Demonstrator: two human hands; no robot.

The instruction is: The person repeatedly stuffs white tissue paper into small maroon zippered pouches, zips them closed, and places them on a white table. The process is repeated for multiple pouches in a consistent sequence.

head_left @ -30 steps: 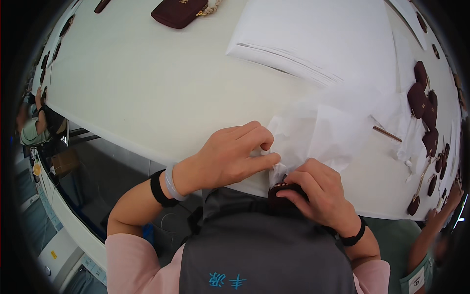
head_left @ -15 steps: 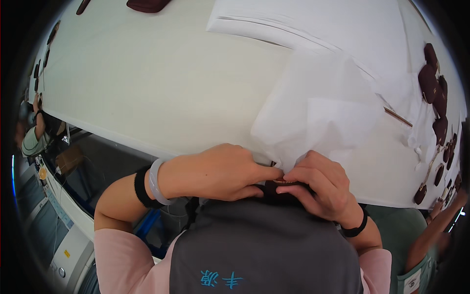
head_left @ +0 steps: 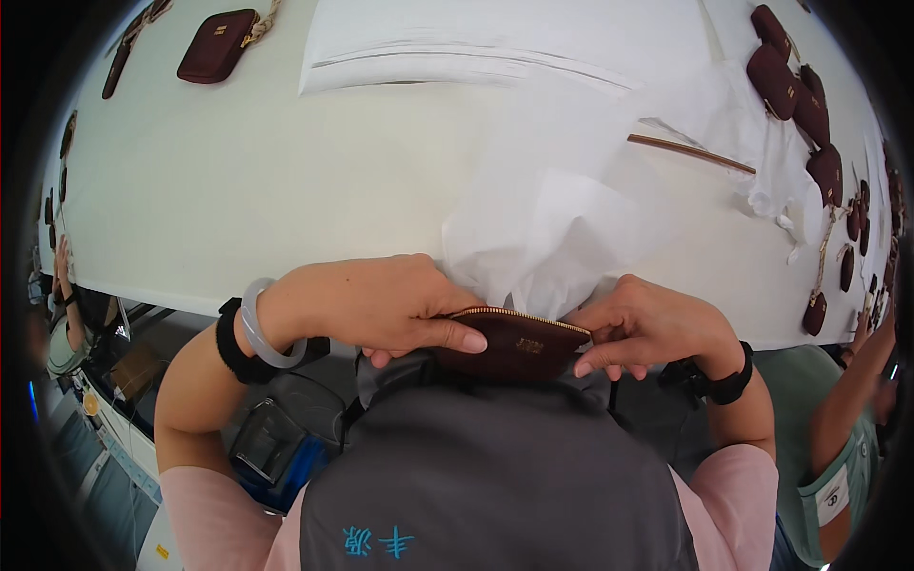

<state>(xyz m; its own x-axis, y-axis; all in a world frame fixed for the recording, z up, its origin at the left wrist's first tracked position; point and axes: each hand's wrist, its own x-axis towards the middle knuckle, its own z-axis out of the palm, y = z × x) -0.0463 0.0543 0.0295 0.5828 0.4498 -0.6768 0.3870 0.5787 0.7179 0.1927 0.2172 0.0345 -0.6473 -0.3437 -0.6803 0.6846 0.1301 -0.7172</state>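
Note:
A dark burgundy leather zip pouch (head_left: 509,347) is held at the table's near edge, in front of my apron. Its gold-toothed zipper runs along the top edge, and small gold lettering marks its front. My left hand (head_left: 381,309) grips the pouch's left end, thumb flat on the front and fingers behind. At the right corner, by the zipper's end, my right hand (head_left: 652,328) has its index finger and thumb around the edge. Thin white tissue paper (head_left: 562,238) lies crumpled just beyond the pouch, touching its top; whether any goes inside is hard to see.
A stack of white paper sheets (head_left: 457,48) lies at the back. A burgundy pouch (head_left: 219,46) with a chain sits far left. More pouches (head_left: 773,81) line the right side, near a thin brown strip (head_left: 690,152). A co-worker in green (head_left: 809,409) is close at right.
My hands have spread apart, and the pouch's front and zipper now show between them. My right hand has shifted to its right corner. The whole view has swung leftward.

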